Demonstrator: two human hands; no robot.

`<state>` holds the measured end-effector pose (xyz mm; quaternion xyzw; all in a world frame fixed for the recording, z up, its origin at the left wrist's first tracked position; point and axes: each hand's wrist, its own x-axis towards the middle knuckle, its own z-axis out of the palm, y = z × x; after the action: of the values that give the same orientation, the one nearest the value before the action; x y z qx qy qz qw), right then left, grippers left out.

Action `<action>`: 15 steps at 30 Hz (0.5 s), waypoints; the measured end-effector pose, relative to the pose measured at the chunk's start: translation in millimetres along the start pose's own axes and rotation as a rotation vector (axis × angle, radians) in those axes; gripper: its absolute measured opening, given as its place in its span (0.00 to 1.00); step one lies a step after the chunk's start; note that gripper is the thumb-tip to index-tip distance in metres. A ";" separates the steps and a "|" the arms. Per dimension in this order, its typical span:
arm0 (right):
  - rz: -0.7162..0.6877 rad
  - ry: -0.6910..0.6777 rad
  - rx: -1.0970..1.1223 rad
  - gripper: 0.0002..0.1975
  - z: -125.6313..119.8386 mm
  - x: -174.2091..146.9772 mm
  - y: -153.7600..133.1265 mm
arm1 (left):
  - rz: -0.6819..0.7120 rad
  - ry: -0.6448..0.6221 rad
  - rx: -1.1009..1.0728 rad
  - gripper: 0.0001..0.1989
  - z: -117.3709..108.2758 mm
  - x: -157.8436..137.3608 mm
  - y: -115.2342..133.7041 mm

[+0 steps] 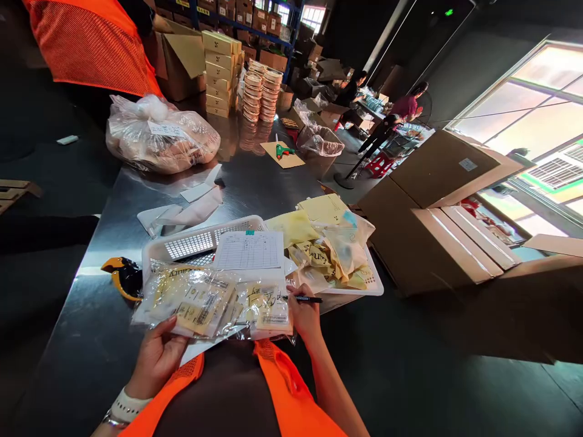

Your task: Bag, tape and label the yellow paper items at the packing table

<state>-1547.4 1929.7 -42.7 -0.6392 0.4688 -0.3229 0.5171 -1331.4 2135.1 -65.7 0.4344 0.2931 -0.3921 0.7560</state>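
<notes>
While the steel surface (255, 182) runs away toward twelve o'clock, big open cardboard boxes (437, 212) stand off it at three o'clock. At eleven o'clock lies a bulging clear bag (159, 136) with a paper label, beside a person in an orange vest (95, 42). At the near edge sits a white basket (195, 243) with a printed form (250, 250) across its rim and yellow packets (319, 243) heaped at its two o'clock end. The left hand (157, 358), fingers curled, grips the underside of a clear sleeve of packets (200, 300) spread at the basket's six o'clock. The right hand (304, 315) pinches a black pen (303, 298), its tip on the sleeve's right edge.
</notes>
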 end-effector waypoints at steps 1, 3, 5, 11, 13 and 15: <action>0.003 -0.004 -0.002 0.07 -1.0 -0.4 -0.5 | -0.016 0.006 0.002 0.24 -0.4 0.7 0.3; 0.021 -0.030 -0.014 0.07 -1.7 -1.6 -1.2 | -0.034 0.016 0.001 0.23 -1.4 2.7 1.0; 0.036 -0.046 -0.026 0.06 -0.6 -3.0 -1.8 | -0.051 0.024 0.002 0.23 -2.1 5.0 1.3; 0.000 0.010 -0.049 0.07 0.8 -7.3 -3.6 | -0.018 0.014 0.004 0.23 1.8 0.5 -0.9; -0.089 0.070 0.045 0.08 -1.1 -9.7 -5.2 | 0.027 -0.029 0.003 0.22 1.0 -5.6 0.6; -0.215 0.165 0.174 0.09 -2.6 -12.9 -9.3 | 0.014 -0.092 0.013 0.19 -2.5 -11.1 4.4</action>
<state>-1551.9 1941.0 -32.2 -0.6099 0.4089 -0.4671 0.4926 -1333.7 2142.4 -56.2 0.4229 0.2525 -0.4082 0.7686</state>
